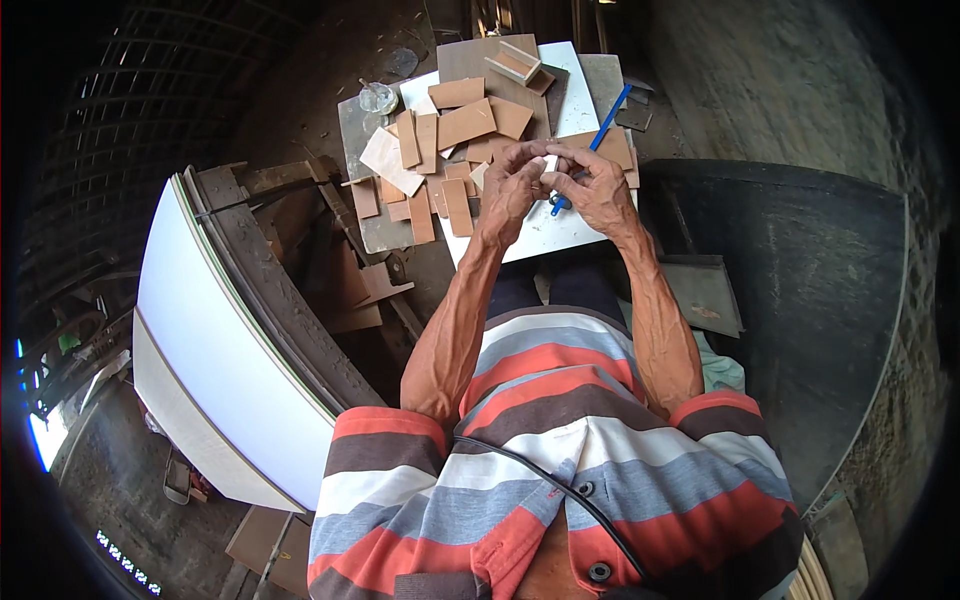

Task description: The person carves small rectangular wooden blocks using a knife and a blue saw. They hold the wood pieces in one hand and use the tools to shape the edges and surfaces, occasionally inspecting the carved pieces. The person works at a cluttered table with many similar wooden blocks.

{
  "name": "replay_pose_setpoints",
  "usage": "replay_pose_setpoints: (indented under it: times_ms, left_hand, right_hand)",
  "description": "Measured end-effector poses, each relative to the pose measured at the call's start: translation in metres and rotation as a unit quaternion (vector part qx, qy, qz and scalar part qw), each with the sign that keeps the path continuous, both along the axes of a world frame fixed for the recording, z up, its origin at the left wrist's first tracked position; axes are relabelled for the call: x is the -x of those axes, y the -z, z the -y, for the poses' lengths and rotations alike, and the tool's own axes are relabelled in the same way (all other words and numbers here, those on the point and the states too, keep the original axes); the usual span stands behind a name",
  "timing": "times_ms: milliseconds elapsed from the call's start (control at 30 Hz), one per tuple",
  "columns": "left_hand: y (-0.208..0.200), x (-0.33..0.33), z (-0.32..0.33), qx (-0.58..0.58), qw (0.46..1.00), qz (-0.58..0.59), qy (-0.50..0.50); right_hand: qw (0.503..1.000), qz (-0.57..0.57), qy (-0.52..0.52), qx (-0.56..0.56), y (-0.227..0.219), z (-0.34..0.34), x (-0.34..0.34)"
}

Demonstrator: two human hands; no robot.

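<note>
Over the near part of the work table, my left hand and my right hand meet with curled fingers. Between their fingertips is a small white block-like piece, partly hidden by the fingers. A long thin blue bar lies slantwise on the table, passing behind my right hand; its lower end shows below the fingers, beside a small dark part I cannot make out. Left of my left hand lie many loose brown rectangular wood pieces, some overlapping. One paler piece lies among them.
A small open wood assembly sits on boards at the table's far side. A glass jar stands at the far left corner. Large white panels lean at my left, and a big dark board stands at my right.
</note>
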State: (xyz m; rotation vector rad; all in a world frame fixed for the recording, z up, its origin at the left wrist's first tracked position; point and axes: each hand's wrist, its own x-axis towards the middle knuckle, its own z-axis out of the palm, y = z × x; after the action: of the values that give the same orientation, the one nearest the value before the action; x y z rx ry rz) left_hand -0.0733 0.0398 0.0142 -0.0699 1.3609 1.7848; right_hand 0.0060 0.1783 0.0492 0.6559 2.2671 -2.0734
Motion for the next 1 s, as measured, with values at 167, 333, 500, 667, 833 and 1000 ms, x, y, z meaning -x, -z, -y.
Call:
replay_pose_setpoints:
  times_ms: [167, 333, 500, 667, 833, 1000]
  left_hand:
    - [-0.011, -0.020, 0.009, 0.006, 0.995, -0.089, 0.046]
    - [-0.011, -0.031, 0.014, 0.070, 0.959, -0.250, 0.111]
    - [-0.004, -0.041, 0.004, 0.135, 0.890, -0.435, 0.025]
    - [0.011, -0.043, 0.006, 0.157, 0.911, -0.380, 0.006]
    - [0.009, -0.050, 0.022, 0.101, 0.979, -0.175, -0.030]
    - [0.001, -0.069, 0.032, 0.107, 0.979, -0.153, -0.078]
  right_hand:
    - [0.996, -0.002, 0.080, -0.027, 0.023, 0.003, -0.015]
    - [0.996, 0.038, 0.080, 0.006, 0.022, -0.002, -0.026]
    - [0.991, 0.047, 0.091, 0.090, 0.024, 0.001, -0.031]
    - [0.984, 0.050, 0.124, 0.120, 0.041, 0.004, -0.031]
    - [0.936, 0.231, 0.111, -0.241, 0.083, -0.007, -0.040]
    - [0.879, 0.391, 0.042, -0.269, 0.109, -0.005, -0.012]
